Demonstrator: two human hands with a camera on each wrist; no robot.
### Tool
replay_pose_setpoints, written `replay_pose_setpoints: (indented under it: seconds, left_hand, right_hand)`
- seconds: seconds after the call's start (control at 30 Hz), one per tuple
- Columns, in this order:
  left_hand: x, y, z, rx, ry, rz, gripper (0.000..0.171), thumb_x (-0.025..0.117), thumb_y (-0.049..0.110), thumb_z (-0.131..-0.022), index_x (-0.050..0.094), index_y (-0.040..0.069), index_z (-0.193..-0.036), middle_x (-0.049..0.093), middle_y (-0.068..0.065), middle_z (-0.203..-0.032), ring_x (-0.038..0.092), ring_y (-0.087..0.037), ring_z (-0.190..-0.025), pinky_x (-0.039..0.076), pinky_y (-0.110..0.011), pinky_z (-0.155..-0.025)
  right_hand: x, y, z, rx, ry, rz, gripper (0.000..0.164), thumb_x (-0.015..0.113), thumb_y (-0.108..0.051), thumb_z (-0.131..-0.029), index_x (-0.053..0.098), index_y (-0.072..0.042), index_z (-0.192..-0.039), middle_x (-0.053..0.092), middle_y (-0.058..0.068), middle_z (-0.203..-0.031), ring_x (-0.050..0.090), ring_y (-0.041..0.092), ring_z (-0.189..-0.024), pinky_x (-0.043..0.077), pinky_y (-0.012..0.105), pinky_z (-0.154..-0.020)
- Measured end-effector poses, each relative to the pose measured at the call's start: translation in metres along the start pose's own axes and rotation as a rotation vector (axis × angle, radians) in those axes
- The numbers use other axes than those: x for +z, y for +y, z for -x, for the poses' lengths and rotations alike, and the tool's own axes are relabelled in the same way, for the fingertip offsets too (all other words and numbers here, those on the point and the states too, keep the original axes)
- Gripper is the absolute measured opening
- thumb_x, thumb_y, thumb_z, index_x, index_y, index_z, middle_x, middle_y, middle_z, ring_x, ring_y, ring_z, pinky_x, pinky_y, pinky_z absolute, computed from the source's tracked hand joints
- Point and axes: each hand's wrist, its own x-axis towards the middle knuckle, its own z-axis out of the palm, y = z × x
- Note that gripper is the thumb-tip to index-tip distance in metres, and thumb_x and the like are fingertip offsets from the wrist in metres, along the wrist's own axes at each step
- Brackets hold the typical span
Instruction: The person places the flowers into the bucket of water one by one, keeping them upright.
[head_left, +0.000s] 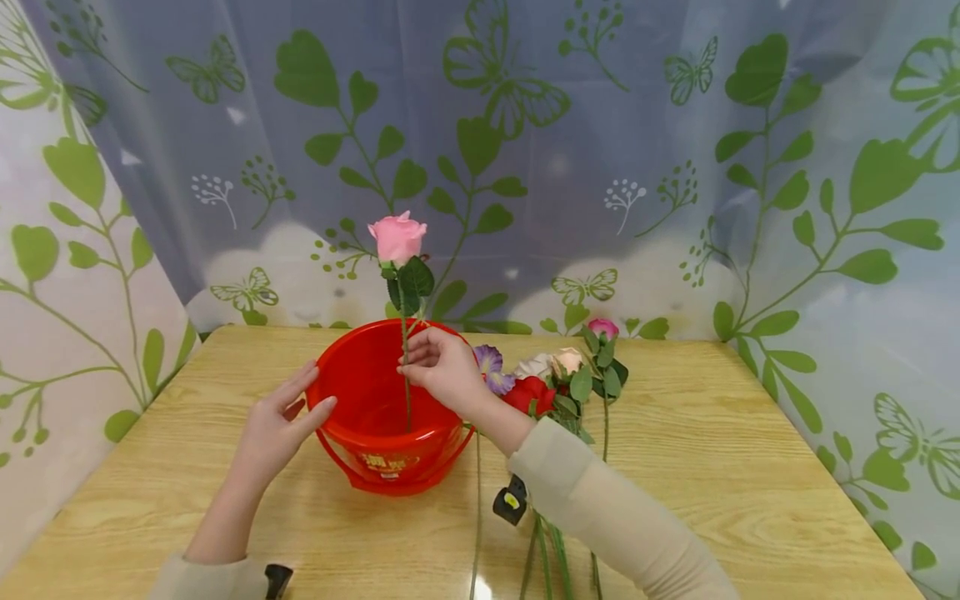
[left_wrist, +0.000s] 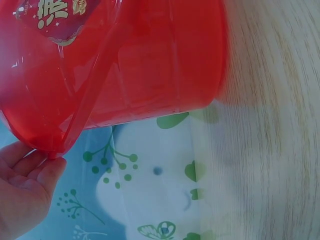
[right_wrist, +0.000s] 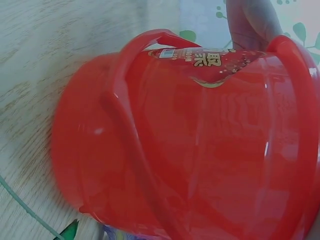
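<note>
A pink rose point(head_left: 397, 240) with dark green leaves stands upright, its stem reaching down into a red bucket point(head_left: 390, 462). My right hand point(head_left: 448, 371) pinches the stem between thumb and fingers above the bucket's opening. At the bucket's left rim is my left hand point(head_left: 272, 429), its fingers and thumb extended and touching the edge. From the left wrist view, those fingertips point(left_wrist: 56, 167) meet the rim near the handle's end point(left_wrist: 57, 150). The bucket's side and its hanging handle point(right_wrist: 135, 145) fill most of the right wrist view, where the pinched stem is out of sight.
Right of the bucket lie several artificial flowers, among them a red rose point(head_left: 531, 393), a purple flower point(head_left: 492, 371) and a magenta one point(head_left: 603, 329). Their stems point toward the front of the wooden table point(head_left: 712, 467). A patterned curtain point(head_left: 555, 183) hangs behind.
</note>
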Motion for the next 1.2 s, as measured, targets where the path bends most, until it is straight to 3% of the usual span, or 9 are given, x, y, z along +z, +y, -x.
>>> replay_pose_setpoints:
  seconds: [0.77, 1.2]
  left_hand:
    - [0.0004, -0.0006, -0.0004, 0.003, 0.006, -0.008, 0.056, 0.064, 0.022, -0.082, 0.045, -0.004, -0.127, 0.04, -0.017, -0.132, 0.037, -0.032, -0.12, 0.042, -0.04, -0.085]
    - [0.0004, -0.0007, -0.0008, -0.001, 0.007, -0.012, 0.056, 0.064, 0.024, -0.082, 0.045, -0.004, -0.127, 0.04, -0.016, -0.132, 0.037, -0.031, -0.12, 0.042, -0.041, -0.085]
  right_hand:
    - [0.0009, 0.0003, -0.0013, -0.019, -0.034, 0.19, 0.017, 0.066, 0.003, -0.075, 0.058, 0.003, -0.09, 0.063, 0.012, -0.082, 0.06, 0.018, -0.073, 0.052, 0.021, -0.064]
    - [0.0005, 0.0004, -0.0018, 0.022, -0.03, 0.176, 0.02, 0.066, 0.002, -0.076, 0.06, 0.003, -0.095, 0.063, 0.014, -0.09, 0.06, 0.023, -0.082, 0.052, 0.024, -0.069]
